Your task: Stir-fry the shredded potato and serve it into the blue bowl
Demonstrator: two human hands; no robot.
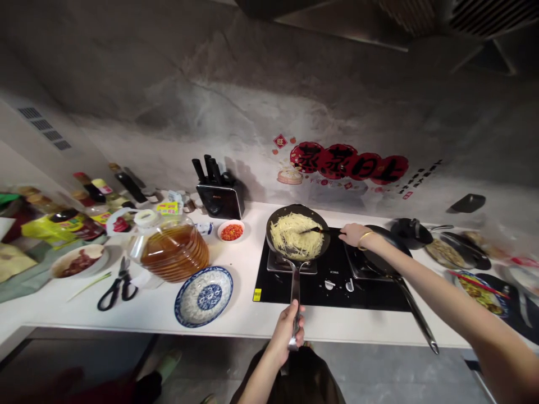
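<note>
My left hand [288, 328] is wrapped round the metal handle of a dark frying pan [273, 221], which rests on the left burner of a black gas hob [263, 283]. Pale thin shreds [290, 238], looking like shredded potato, fill most of the pan. From the right, my right hand [353, 234] grips a dark spatula [316, 229]; its far end lies among the shreds, so its tip is hidden. A second dark pan [385, 252] sits on the right burner beneath my right forearm, its handle pointing towards the counter's front edge.
Left of the hob are a blue-and-white plate [209, 297], chopped red chilli [232, 232], a big oil jug [172, 252], scissors [118, 289], a meat bowl [80, 266] and a knife block [221, 201]. A small pot [410, 234] and a plated dish [480, 297] stand right. Someone's foot [168, 363] shows below.
</note>
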